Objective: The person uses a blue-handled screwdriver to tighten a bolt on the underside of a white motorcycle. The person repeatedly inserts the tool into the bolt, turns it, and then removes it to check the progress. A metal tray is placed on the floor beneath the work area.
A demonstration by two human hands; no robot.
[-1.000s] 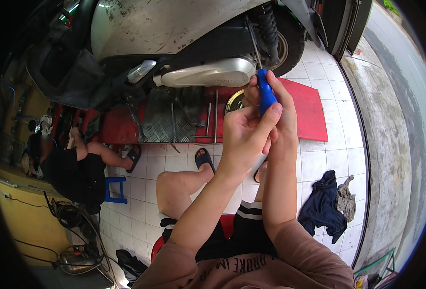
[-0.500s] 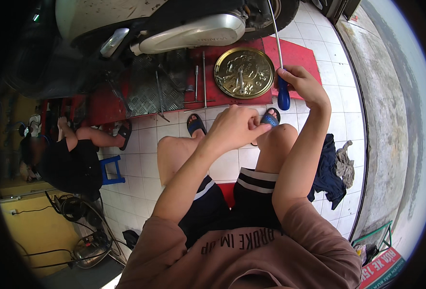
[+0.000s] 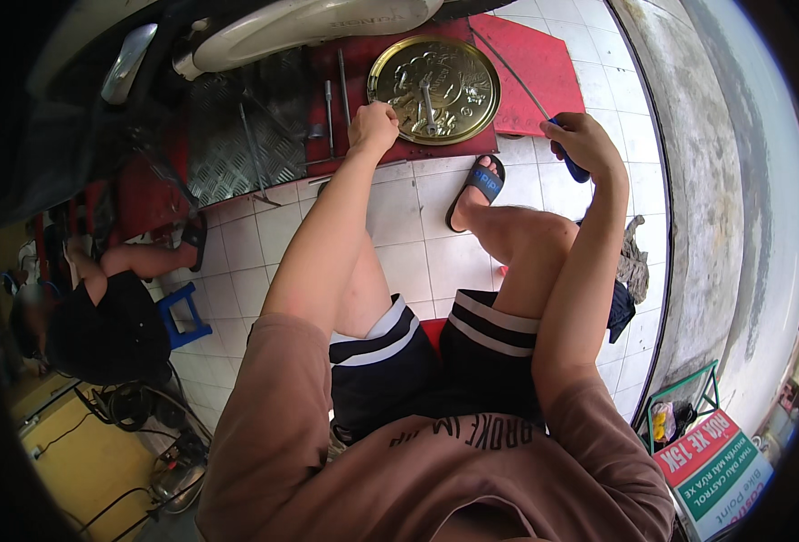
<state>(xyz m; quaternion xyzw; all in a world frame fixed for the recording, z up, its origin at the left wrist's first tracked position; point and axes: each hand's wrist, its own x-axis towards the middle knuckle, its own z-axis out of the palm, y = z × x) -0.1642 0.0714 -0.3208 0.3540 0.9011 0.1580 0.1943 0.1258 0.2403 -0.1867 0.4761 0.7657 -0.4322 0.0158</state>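
My right hand [image 3: 587, 149] is wrapped round the blue handle of a long screwdriver [image 3: 518, 79], its steel shaft slanting up and to the left over the red lift platform [image 3: 544, 68]. My left hand [image 3: 374, 128] is closed at the left edge of a round gold tray [image 3: 479, 86]; whatever its fingers hold is hidden. Small metal parts and a silver wrench [image 3: 428, 108] lie in the tray. Left of it, a long-shafted socket tool [image 3: 330, 117] and a longer steel rod [image 3: 343, 77] rest on the platform.
A scooter [image 3: 309, 32] stands along the far side. Another long tool [image 3: 253, 149] lies across the checkered metal plate [image 3: 214, 135]. At the left, a person [image 3: 101, 316] sits near a blue stool [image 3: 182, 316]. Crumpled cloth [image 3: 632, 262] lies on the tiles at right.
My left hand has moved forward and left from above my knees to the tray's edge. The screwdriver has tipped from near upright to a leftward slant. The view has shifted.
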